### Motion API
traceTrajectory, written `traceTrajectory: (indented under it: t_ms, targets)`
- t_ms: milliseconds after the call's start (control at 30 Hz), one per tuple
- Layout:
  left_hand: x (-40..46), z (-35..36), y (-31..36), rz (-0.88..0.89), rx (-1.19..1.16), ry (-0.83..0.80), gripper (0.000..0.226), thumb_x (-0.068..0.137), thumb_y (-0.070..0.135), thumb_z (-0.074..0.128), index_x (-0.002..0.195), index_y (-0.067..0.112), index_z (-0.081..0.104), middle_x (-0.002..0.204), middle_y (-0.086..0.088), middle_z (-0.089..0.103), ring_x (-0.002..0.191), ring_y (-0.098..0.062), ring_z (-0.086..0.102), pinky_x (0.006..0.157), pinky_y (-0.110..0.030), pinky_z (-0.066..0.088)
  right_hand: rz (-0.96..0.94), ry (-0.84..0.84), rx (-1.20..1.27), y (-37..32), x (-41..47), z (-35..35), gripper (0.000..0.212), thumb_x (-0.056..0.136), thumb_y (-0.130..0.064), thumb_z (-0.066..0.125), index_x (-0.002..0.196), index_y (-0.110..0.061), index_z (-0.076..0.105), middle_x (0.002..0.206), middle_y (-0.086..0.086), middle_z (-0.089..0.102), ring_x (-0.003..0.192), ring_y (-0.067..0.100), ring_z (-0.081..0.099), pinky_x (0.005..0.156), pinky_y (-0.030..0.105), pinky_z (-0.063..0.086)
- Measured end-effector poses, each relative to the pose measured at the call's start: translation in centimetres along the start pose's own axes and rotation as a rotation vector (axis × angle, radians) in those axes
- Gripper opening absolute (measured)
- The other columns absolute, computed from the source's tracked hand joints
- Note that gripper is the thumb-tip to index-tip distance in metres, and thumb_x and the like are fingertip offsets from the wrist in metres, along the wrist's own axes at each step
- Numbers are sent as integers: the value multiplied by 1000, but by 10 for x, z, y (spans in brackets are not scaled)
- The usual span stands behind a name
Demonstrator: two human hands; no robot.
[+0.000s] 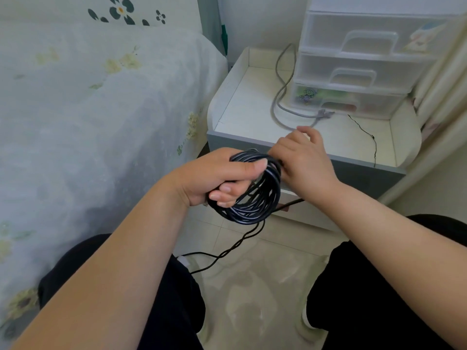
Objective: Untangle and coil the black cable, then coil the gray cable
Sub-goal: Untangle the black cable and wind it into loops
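Black cable (255,190), wound into a bundle of many loops, is held in mid-air above a tiled floor (252,286) between the seated person's knees; the left hand (219,176) grips the bundle, thumb laid across the top strands and fingers curled through the middle; the right hand (304,160) meets the coil's far edge, fingers bent there, though whether they pinch a strand cannot be told; a loose tail, twisted on itself, hangs from the bundle down to the floor, so untangling looks unfinished. Gray cable (283,97) lies uncoiled on the white counter (242,117) beyond the hands, beside a stack of clear plastic drawers (353,69); a bed (88,109) stands to the left. Both cables seem light, limp and springy; loops will likely spill unless clamped where the strands cross, with the free tail fed through the other hand.
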State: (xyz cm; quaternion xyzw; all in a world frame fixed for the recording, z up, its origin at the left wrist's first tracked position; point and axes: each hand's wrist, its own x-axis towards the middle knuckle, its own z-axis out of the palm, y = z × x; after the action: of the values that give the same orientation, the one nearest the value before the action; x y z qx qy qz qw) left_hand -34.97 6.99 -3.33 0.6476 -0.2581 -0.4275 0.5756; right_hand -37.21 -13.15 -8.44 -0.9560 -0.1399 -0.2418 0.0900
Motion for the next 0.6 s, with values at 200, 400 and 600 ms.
traceTrajectory:
  t_ms: [200, 400, 600]
  targets:
    - [-2, -5, -2, -41, 154, -21, 49, 92, 40, 56, 53, 15, 39, 40, 1, 31, 30, -10, 24, 42, -21, 27, 60, -453, -188, 9, -10, 24, 43, 86, -49, 41, 117, -21, 52, 153, 9, 29, 145, 35, 9, 109, 68, -4]
    - [-3, -27, 1, 117, -477, 59, 39, 79, 50, 68, 63, 19, 50, 37, 12, 36, 25, 1, 31, 32, -17, 26, -40, -93, 353, -6, -14, 16, 50, 89, -18, 57, 137, -13, 43, 139, 4, 48, 139, 19, 28, 116, 35, 20]
    - [8, -27, 3, 192, -702, 217, 45, 97, 50, 34, 65, 19, 42, 36, 10, 31, 24, -2, 29, 32, -17, 26, 381, -411, 1244, -24, -19, -15, 24, 96, -19, 52, 119, -26, 52, 116, -9, 67, 112, 11, 62, 104, 33, 42]
